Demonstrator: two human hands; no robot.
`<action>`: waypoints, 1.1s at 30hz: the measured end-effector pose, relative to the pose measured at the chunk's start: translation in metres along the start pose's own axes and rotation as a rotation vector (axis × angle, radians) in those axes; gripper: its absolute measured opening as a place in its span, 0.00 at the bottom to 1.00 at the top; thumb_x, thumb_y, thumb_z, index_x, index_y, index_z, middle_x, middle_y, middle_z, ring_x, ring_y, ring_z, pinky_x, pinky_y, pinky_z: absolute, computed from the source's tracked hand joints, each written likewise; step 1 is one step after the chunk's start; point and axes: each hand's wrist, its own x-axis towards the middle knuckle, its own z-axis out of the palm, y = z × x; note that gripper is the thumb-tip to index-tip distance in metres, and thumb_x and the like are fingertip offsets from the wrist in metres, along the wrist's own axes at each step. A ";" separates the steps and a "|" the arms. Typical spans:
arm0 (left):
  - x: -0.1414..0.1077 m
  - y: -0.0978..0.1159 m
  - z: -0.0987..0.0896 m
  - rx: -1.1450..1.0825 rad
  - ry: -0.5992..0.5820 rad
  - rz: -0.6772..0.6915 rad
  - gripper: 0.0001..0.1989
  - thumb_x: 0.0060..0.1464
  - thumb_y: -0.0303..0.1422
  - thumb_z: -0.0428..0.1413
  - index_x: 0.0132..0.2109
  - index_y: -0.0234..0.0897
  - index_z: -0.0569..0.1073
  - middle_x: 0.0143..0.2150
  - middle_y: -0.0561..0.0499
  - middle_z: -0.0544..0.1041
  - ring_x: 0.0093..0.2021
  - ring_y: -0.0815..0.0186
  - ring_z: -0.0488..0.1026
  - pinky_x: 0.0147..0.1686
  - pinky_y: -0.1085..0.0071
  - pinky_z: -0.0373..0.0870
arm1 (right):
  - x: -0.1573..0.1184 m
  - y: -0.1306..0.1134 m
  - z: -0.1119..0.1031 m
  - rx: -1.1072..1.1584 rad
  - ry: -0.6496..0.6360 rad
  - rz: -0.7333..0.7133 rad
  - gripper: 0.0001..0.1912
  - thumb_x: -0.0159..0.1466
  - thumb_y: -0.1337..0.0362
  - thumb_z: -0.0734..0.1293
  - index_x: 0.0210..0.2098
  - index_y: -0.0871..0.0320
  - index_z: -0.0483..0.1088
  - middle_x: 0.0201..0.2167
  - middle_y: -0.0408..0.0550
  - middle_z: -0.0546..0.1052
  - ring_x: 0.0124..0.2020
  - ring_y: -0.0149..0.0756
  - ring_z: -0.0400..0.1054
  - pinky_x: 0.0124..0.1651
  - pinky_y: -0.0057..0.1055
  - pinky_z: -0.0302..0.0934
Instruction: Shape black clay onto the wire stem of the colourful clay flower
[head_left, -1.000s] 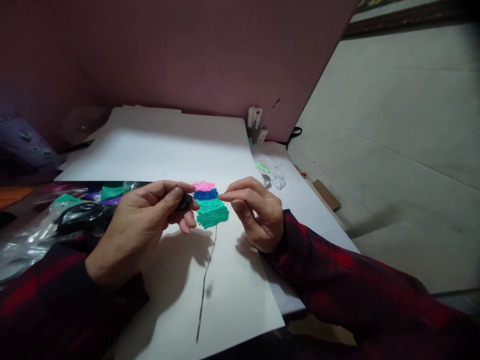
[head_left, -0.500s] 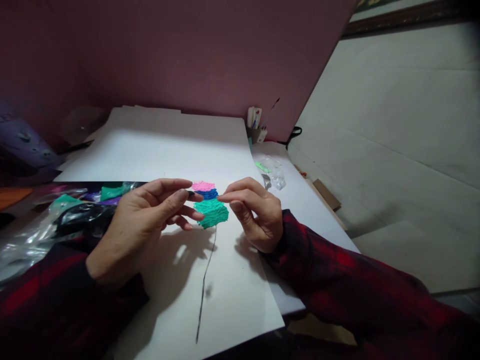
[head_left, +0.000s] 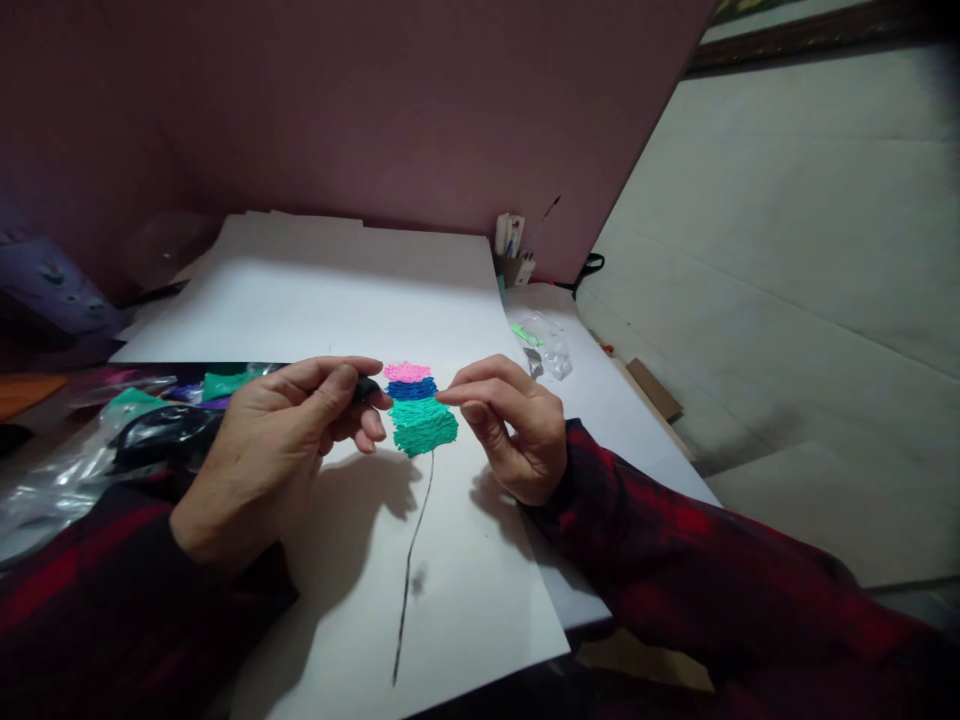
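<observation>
Between the thumb and fingers of my left hand [head_left: 277,440] is a small lump of black modelling clay [head_left: 365,389]. My right hand [head_left: 514,425] hovers to the right with its index finger and thumb drawn together; whatever they pinch, if anything, is too small to make out. Behind and between the hands, a textured patch in pink [head_left: 407,372], dark blue [head_left: 411,389] and green [head_left: 425,427] covers part of the white sheet [head_left: 480,600]. A thin black line [head_left: 410,560] runs down from the green part. Both hands are held above the sheet.
Plastic bags [head_left: 67,480] with coloured and black contents lie at the left. More white sheets [head_left: 337,290] spread toward the pink wall [head_left: 420,120]. At the back right stand a pen holder [head_left: 514,268] and a crumpled clear wrapper [head_left: 553,350].
My left fingers have curled in, and the black clay has shifted slightly left, with more of it showing. My right hand has hardly moved.
</observation>
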 end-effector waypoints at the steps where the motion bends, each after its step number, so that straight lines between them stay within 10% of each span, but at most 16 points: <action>1: 0.000 0.000 0.000 -0.001 0.000 -0.004 0.08 0.55 0.34 0.59 0.40 0.34 0.77 0.26 0.49 0.77 0.25 0.68 0.72 0.28 0.73 0.70 | 0.000 0.000 0.000 -0.005 0.000 0.003 0.10 0.67 0.69 0.61 0.41 0.61 0.73 0.37 0.50 0.74 0.37 0.32 0.70 0.37 0.34 0.70; 8: -0.001 0.002 0.003 0.037 0.002 0.060 0.07 0.45 0.27 0.64 0.30 0.35 0.72 0.22 0.55 0.71 0.22 0.72 0.65 0.21 0.78 0.62 | -0.001 0.000 0.001 -0.013 0.008 0.013 0.09 0.67 0.68 0.61 0.41 0.60 0.74 0.37 0.50 0.74 0.36 0.32 0.70 0.37 0.34 0.70; 33: -0.002 0.000 0.004 -0.033 0.024 0.115 0.14 0.50 0.25 0.61 0.45 0.34 0.72 0.42 0.46 0.79 0.42 0.59 0.78 0.41 0.68 0.76 | 0.000 0.000 -0.001 -0.011 0.034 0.022 0.10 0.66 0.70 0.61 0.42 0.61 0.74 0.37 0.50 0.74 0.37 0.32 0.70 0.39 0.35 0.68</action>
